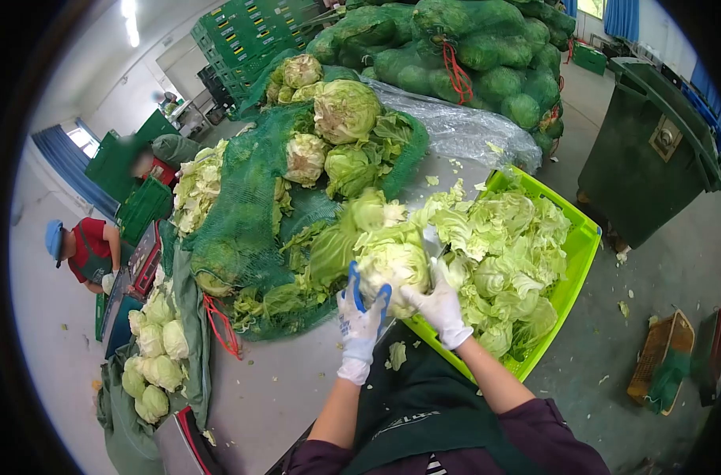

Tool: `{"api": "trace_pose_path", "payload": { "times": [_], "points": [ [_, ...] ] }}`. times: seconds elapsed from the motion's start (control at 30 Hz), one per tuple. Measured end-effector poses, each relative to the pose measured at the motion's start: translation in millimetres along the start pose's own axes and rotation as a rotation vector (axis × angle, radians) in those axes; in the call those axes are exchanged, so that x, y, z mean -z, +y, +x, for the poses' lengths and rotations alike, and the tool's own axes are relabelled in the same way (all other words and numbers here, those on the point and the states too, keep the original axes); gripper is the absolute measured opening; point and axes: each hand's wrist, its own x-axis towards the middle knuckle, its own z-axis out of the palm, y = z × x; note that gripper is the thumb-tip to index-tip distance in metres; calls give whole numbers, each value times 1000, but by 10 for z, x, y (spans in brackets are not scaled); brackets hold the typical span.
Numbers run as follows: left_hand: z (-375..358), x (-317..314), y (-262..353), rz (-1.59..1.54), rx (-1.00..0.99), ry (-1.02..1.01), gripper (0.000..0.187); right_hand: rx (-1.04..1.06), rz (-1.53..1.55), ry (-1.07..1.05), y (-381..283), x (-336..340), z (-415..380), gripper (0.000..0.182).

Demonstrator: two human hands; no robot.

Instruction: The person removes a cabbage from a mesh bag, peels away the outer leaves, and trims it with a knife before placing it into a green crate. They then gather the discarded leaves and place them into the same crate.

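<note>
A pale green cabbage [392, 260] is between my two hands, in front of my apron. My left hand [362, 321], in a white glove with blue coating, cups its lower left side with the fingers curved. On the lower right side, my right hand [439, 305] presses against the cabbage in a white glove. Some of its fingers are hidden. A greyish sliver beside that hand is too small to name. A loose outer leaf [335, 255] at the cabbage's left is smeared by motion.
A lime-green crate [586, 237] full of torn leaves stands at right. Green net sacking [249, 190] with cabbages [346, 111] covers the table ahead. Trimmed cabbages [162, 372] lie at left. Beyond are stacked netted sacks [487, 63], a dark green bin [645, 150] and a co-worker [91, 249].
</note>
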Motion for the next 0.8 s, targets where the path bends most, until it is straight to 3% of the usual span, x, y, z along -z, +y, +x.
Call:
{"api": "trace_pose_path", "payload": {
  "times": [0.07,0.1,0.13,0.2,0.27,0.3,0.33,0.4,0.47,0.5,0.53,0.6,0.63,0.7,0.77,0.8],
  "points": [
    [-46,249,3,128,-126,-313,64,-25,564,-258,195,33,252,62],
    [-7,268,30,155,-241,-252,60,-87,614,-343,25,231,325,61],
    [66,295,172,155,-239,-263,60,-37,553,-410,-5,296,416,57],
    [326,265,494,337,-762,-81,55,-43,234,-521,-152,504,505,74],
    [596,-41,364,92,-704,-248,51,-12,333,-463,-16,346,465,71],
    [731,-209,156,49,-498,-387,51,18,438,-407,54,283,456,67],
    [748,-266,139,45,-496,-395,51,11,434,-403,106,309,478,67],
    [722,-334,95,-32,-529,-283,45,-239,398,-460,265,419,534,53],
    [668,-301,62,-78,-494,-275,43,-159,334,-184,682,303,633,35],
    [642,-270,45,-127,-460,-253,41,-224,397,-63,906,280,678,33],
    [653,-242,47,-175,-433,-230,39,-417,158,-130,1031,386,723,29],
    [652,-252,41,-205,-440,-190,40,-340,-192,-140,1465,332,769,36],
    [594,-274,18,-236,-432,-158,42,-341,-192,-150,1238,368,692,36],
    [511,-347,15,-136,-472,-62,46,-273,-388,139,711,469,505,47],
    [442,-413,85,65,-427,23,45,-146,-177,166,385,457,305,68],
    [415,-409,169,151,-407,48,44,-7,-71,170,286,379,158,66]
  ]
}}
